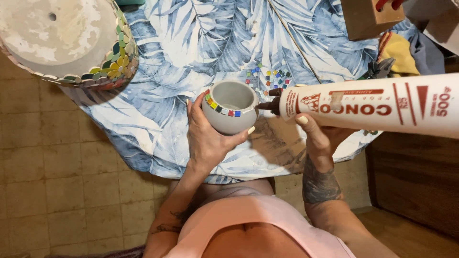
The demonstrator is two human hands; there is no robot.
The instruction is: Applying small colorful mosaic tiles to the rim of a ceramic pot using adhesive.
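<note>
- Head view: the left hand (206,138) is holding a small grey pot (229,107) from below and from the side, its grip wrapping closely around the round body, so the pot is being kept just above the near edge of the worktop (158,91).
- A short row of small coloured tiles (221,109) is sitting along the rim of the pot, on the side facing the person.
- The right hand (319,138) is clenching its grip around a big white glue tube (373,104), which is lying nearly level and reaching toward the right border of the view.
- The dark nozzle (271,105) of the tube is pointing left and is touching, or almost touching, the right rim of the pot; I cannot tell which.
- Loose mosaic tiles (268,77) are lying on the leaf-printed cloth of the worktop, just behind the pot.
- A large pot (67,38), turned upside down and partly covered with mosaic pieces, is standing at the far left of the worktop, well apart from the hands.
</note>
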